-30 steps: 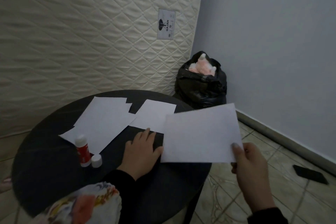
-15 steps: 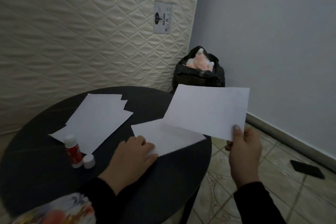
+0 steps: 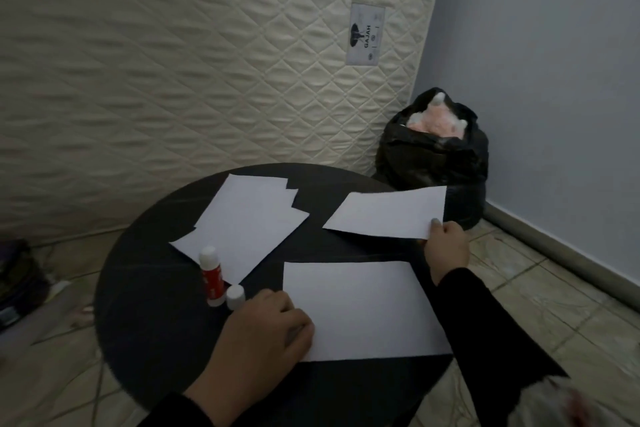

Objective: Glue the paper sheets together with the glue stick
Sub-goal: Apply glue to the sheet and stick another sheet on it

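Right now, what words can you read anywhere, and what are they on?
"GAJAH": printed sideways on the white label sewn to the quilted mattress.
Smaller marks on that label: too small to read.
Glue stick: red wrapper, print too blurred to read.
Paper sheets: blank.

Long black sleeves [image 3: 464,308]; hands [image 3: 263,329] bare.

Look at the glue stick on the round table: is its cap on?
No: the glue stick stands upright with its white tip bare, and its cap sits beside it on the table.
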